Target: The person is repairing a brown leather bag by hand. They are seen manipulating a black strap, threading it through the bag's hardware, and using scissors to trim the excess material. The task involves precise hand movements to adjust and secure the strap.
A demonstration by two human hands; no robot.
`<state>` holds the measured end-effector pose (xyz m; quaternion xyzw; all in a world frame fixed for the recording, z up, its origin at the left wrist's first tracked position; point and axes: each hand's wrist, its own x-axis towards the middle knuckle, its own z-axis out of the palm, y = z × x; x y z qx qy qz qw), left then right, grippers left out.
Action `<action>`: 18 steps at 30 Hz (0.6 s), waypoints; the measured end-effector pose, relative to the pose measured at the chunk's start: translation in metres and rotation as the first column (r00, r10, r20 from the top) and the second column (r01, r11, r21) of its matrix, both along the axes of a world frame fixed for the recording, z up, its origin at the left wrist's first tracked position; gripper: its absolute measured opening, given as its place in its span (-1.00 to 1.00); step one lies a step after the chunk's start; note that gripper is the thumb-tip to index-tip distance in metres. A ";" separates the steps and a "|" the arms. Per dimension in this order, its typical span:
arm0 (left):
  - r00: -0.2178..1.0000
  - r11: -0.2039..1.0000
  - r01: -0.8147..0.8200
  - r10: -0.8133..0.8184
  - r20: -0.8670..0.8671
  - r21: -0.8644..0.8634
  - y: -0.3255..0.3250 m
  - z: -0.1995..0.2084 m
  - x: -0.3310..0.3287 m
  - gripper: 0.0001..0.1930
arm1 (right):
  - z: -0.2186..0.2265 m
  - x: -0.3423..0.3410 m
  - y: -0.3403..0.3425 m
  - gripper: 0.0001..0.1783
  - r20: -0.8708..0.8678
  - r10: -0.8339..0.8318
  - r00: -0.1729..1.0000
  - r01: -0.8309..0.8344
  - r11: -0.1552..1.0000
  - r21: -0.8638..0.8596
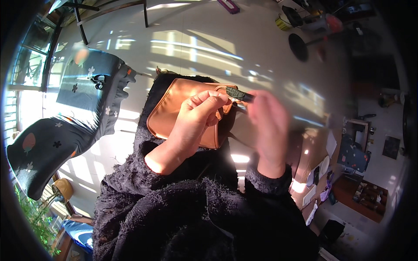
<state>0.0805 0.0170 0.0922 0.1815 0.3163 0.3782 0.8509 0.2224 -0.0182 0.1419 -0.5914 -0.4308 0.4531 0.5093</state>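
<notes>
A tan leather handbag (167, 106) lies on my lap against my dark clothing. My left hand (200, 111) is in front of it with thumb and fingers pinched together by the bag's handle. At these fingertips is a narrow dark green patterned strip of what looks like fabric (237, 94), stretching to the right. The strip's far end meets the fingers of my right hand (269, 124). Motion smears that hand, so its grip cannot be made out. Part of the bag is hidden behind my left hand and wrist.
To the left stands a seat with a dark flowered cover (80, 115), and scissors (99, 80) lie on it. A cardboard box (311, 150) is at the right, with papers and small items beside it. Sunlit floor (187, 32) stretches ahead. Green plant leaves (32, 217) show at lower left.
</notes>
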 end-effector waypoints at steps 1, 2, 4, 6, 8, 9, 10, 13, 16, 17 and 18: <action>1.000 1.000 0.012 -0.012 0.025 0.005 -0.001 0.000 0.000 -0.88 | 0.000 0.000 0.000 -0.77 0.001 -0.002 1.000 0.002 1.000 -0.001; 0.998 1.000 0.023 -0.023 0.050 0.010 -0.002 -0.001 0.000 -0.88 | 0.000 0.000 0.000 -0.77 -0.003 -0.005 1.000 0.005 1.000 -0.002; 0.994 0.999 0.049 -0.051 0.095 0.023 -0.004 -0.001 0.000 -0.87 | 0.000 0.001 -0.001 -0.77 -0.014 -0.011 1.000 0.011 1.000 -0.004; 0.987 0.996 0.075 -0.079 0.138 0.037 -0.006 0.002 0.000 -0.87 | -0.001 0.002 -0.001 -0.77 -0.018 -0.009 1.000 0.009 1.000 -0.004; 0.986 0.997 0.068 -0.075 0.151 0.045 -0.006 0.008 0.005 -0.88 | -0.002 0.001 -0.001 -0.77 -0.019 -0.018 1.000 0.018 1.000 -0.007; 0.984 0.997 0.067 -0.074 0.159 0.050 -0.006 0.011 0.007 -0.89 | 0.000 -0.002 -0.001 -0.77 -0.017 -0.031 0.999 0.031 0.999 -0.009; 0.985 0.998 0.062 -0.066 0.163 0.028 -0.007 0.011 0.010 -0.90 | 0.001 -0.003 -0.001 -0.76 -0.014 -0.045 0.999 0.045 0.999 -0.012; 0.980 0.998 0.045 -0.034 0.198 -0.050 -0.006 0.009 0.013 -0.90 | 0.002 -0.002 0.000 -0.76 -0.005 -0.041 0.999 0.041 0.999 -0.023; 0.964 0.984 0.049 -0.002 0.267 -0.173 -0.003 0.008 0.012 -0.85 | 0.001 0.000 -0.001 -0.76 -0.021 -0.006 1.000 0.005 0.999 -0.034; 0.963 0.973 0.058 0.005 0.270 -0.225 -0.001 0.009 0.012 -0.82 | 0.000 0.001 -0.002 -0.76 -0.017 -0.008 1.000 0.007 0.999 -0.031; 0.963 0.959 0.065 0.013 0.271 -0.277 0.000 0.009 0.012 -0.79 | -0.002 0.001 -0.001 -0.76 -0.014 -0.007 1.000 0.007 1.000 -0.030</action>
